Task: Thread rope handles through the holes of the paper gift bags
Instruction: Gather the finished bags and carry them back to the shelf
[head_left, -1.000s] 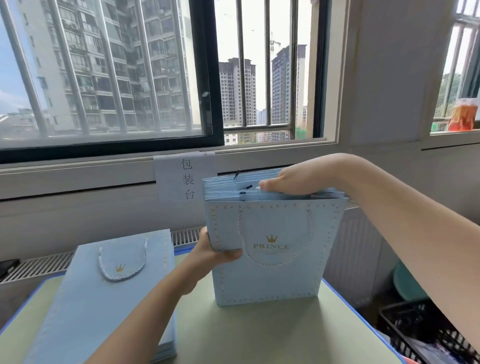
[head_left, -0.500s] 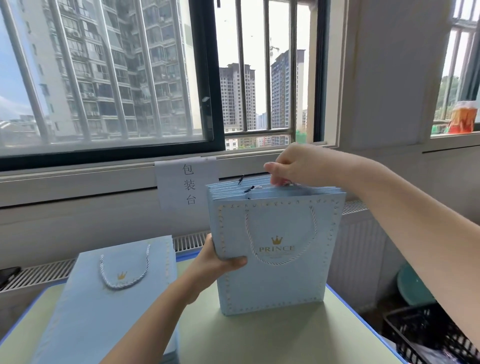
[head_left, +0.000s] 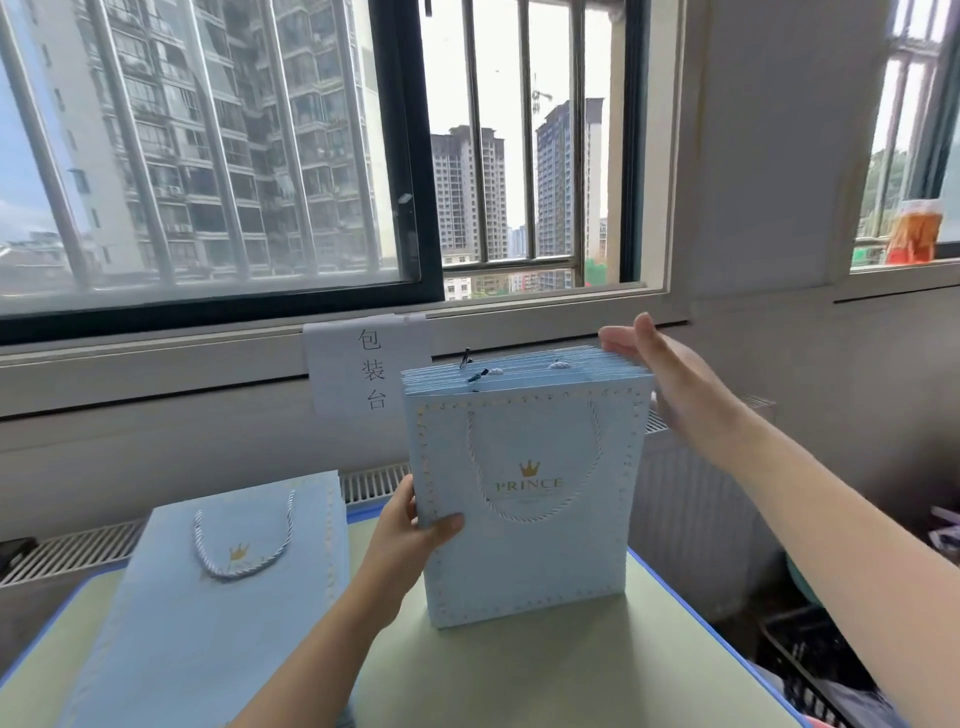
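A stack of flat light-blue paper gift bags (head_left: 524, 561) stands upright on the green table (head_left: 519, 680). The front bag shows a gold crown, the word PRINCE and a white rope handle (head_left: 535, 512). My left hand (head_left: 410, 535) grips the stack's lower left edge, thumb on the front. My right hand (head_left: 660, 369) is flat with straight fingers at the stack's upper right corner, beside the top edges. Rope ends (head_left: 480, 374) stick up between the bags at the top.
A second pile of blue gift bags (head_left: 218, 613) with a rope handle lies flat at the table's left. A paper sign (head_left: 371, 371) hangs on the wall behind. A radiator grille runs under the window. A black crate (head_left: 810, 670) sits on the floor at right.
My right hand left the top of the stack, where it pinched at the bag edges, and opened flat at the right corner. The stack sits slightly to the right of before.
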